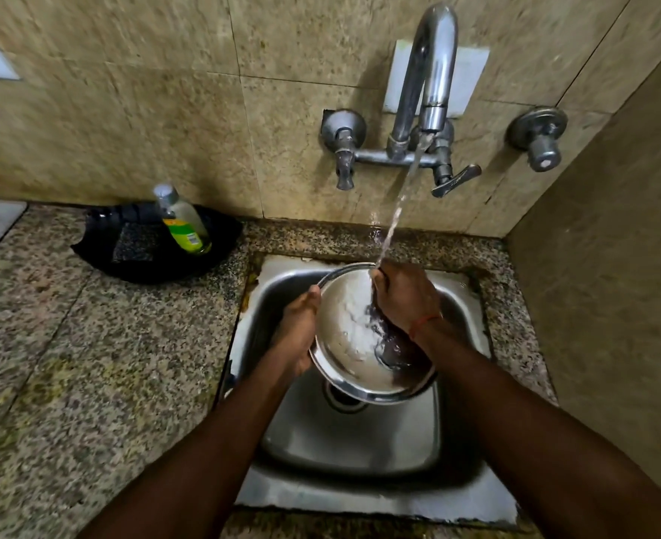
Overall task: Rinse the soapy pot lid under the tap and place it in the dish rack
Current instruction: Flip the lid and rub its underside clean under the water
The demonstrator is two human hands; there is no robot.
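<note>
Rinse under way, not finished: white suds on pot lid (354,336); dish rack not in view, placing still to come.

Left hand (299,336) curled around lid's left rim, gripping, lid tilted above sink (344,445).

Tap (430,83) running; stream lands at lid's upper edge.

Right hand (404,295) on lid's right side, fingers bent against wet surface, rubbing or steadying; cannot tell which.
</note>
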